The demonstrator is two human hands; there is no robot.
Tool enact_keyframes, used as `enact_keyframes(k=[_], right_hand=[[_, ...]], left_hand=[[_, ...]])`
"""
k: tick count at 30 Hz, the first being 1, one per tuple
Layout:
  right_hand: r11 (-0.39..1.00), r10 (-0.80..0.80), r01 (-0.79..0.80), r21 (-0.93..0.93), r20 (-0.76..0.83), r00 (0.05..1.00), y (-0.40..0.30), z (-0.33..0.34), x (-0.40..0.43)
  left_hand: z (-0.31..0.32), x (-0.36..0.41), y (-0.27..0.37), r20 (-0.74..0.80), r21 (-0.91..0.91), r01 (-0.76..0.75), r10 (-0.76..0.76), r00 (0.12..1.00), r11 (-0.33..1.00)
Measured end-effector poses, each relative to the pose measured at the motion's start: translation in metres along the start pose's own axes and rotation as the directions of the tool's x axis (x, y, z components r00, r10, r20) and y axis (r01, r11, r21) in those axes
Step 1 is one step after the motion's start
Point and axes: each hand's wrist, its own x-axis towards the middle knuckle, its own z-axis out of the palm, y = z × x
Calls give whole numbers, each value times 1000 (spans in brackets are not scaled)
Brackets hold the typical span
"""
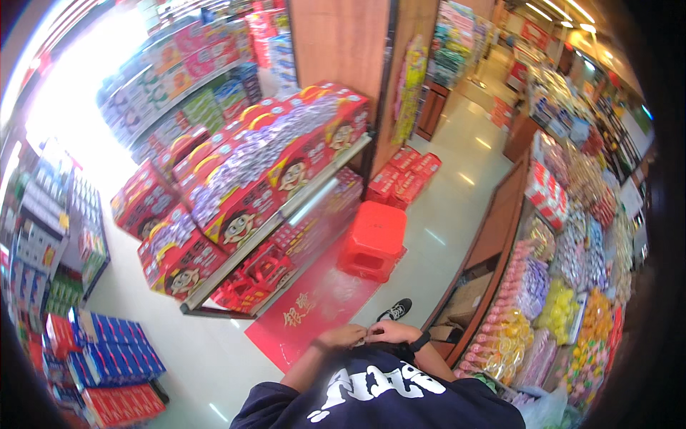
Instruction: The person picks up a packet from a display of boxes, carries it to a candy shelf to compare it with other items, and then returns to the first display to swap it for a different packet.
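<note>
My left hand point(345, 336) and my right hand point(395, 331) meet in front of my dark printed T-shirt point(386, 391). Their fingers are bent and nearly touch. Something small and pale may lie between the fingertips, but it is too small and blurred to name. A black band point(420, 341) circles my right wrist. Just past the hands, a black and white shoe point(395, 310) shows on the tiled floor. Beyond my left hand a red mat with gold characters point(321, 300) lies on the floor, with a red plastic stool point(373, 238) at its far end.
At left stands a shelf point(278, 214) with red cartons point(236, 220) on top. Red boxes point(404, 177) sit behind the stool. A wooden counter point(496, 225) with bagged sweets point(563, 311) runs along the right. Stacked blue boxes point(115, 348) stand at lower left. The aisle point(455, 145) leads away.
</note>
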Motion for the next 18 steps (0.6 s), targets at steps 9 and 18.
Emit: enact_keyframes(k=[9, 18], right_hand=[[988, -33, 37, 153, -30, 999, -61, 0, 55], [984, -124, 96, 150, 186, 975, -102, -5, 126]], left_hand=[[5, -66, -29, -397, -185, 28, -101, 912, 982], [-7, -115, -22, -672, -500, -190, -240, 700, 845]])
